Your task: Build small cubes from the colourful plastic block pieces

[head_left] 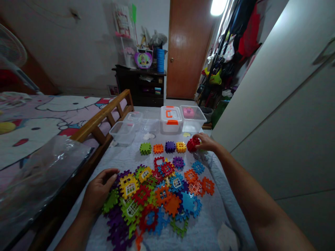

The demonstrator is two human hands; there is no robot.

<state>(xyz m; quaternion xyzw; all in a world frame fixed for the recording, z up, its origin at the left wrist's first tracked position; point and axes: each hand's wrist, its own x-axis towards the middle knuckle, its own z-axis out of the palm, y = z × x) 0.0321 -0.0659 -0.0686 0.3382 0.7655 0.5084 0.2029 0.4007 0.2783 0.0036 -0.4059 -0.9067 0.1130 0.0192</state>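
Note:
My right hand (206, 142) is closed around the red building pieces (193, 144) at the right end of a row of stacks. In line with them stand a green stack (145, 149), an orange stack (158, 149), a purple stack (170, 146) and a yellow stack (181, 147). My left hand (99, 190) rests at the left edge of a loose pile of notched plastic pieces, thumb and fingers apart, holding nothing visible. Near it lie yellow window pieces (129, 186), a green piece (111, 200) and purple pieces (119, 226).
Behind the row stand a clear open box (121, 132), a lidded box with orange clips (171, 120) and another clear box (193, 120) with a pink item inside. A wooden bed rail (104, 116) borders the left; a pale cabinet (282, 115) rises at the right.

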